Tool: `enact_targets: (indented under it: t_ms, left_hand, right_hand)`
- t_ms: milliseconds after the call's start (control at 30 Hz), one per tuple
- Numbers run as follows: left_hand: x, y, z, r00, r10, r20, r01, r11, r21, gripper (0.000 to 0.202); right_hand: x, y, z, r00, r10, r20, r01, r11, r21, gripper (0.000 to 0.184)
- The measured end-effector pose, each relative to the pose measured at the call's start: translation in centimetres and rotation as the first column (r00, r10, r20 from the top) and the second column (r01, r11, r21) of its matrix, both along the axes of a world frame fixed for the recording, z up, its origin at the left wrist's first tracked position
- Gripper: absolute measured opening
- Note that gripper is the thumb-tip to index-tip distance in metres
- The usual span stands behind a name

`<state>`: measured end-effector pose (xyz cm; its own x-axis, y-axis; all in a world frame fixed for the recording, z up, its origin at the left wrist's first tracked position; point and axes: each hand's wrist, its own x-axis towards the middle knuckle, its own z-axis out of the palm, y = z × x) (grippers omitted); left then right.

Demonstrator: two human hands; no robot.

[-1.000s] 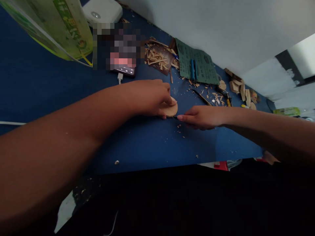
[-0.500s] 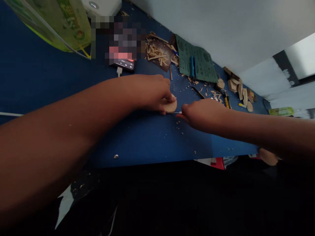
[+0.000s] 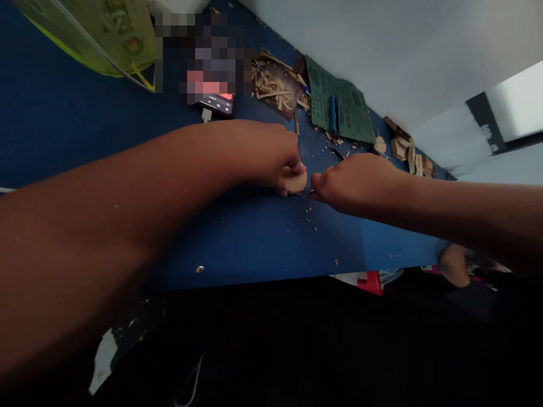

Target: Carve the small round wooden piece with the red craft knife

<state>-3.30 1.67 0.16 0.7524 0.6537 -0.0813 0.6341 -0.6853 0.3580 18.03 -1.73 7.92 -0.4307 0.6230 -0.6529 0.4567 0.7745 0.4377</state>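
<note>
My left hand [image 3: 278,161] is closed around a round, flat wooden disc [image 3: 298,182] and presses it against the blue tabletop [image 3: 254,243]. Its thumb and fingers cover the disc's left part. To the right of the disc, my right hand [image 3: 343,183] is wrapped round a thin tool [image 3: 312,191] with a bit of metal showing; the fist hides most of it. A small gap lies between that fist and the disc's edge. Small wood chips [image 3: 309,210] are scattered on the table just below the two hands.
Behind the hands lie a green sheet [image 3: 345,102] with a blue pen-like tool [image 3: 335,115] on it, and a pile of wood shavings [image 3: 274,87]. Wood blocks [image 3: 401,148] line the wall. A plugged-in phone [image 3: 216,104] and a yellow-green bag [image 3: 123,39] are at left.
My right hand has shifted slightly up, and the tool's thin metal shaft, which reached the disc's edge before, is now mostly out of sight. My left hand still holds the disc.
</note>
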Motion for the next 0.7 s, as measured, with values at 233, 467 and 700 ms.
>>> enact_targets:
  t_ms: [233, 467, 700]
  left_hand:
    - [0.3, -0.2, 0.4, 0.996, 0.02, -0.083, -0.02, 1.0, -0.007, 0.043]
    - [0.6, -0.9, 1.2, 0.993, 0.008, -0.119, -0.006, 1.0, 0.022, 0.048]
    - [0.8, -1.6, 2.0, 0.991, -0.006, -0.133, 0.01, 1.0, 0.027, 0.036]
  right_hand:
    - [-1.4, 0.7, 1.0, 0.989, 0.118, 0.093, -0.116, 0.993, -0.029, 0.039]
    - [-1.7, 0.7, 1.0, 0.977, 0.166, 0.131, -0.166, 0.986, -0.009, 0.038]
    - [-1.7, 0.5, 0.7, 0.988, 0.107, 0.113, -0.111, 0.993, 0.032, 0.04]
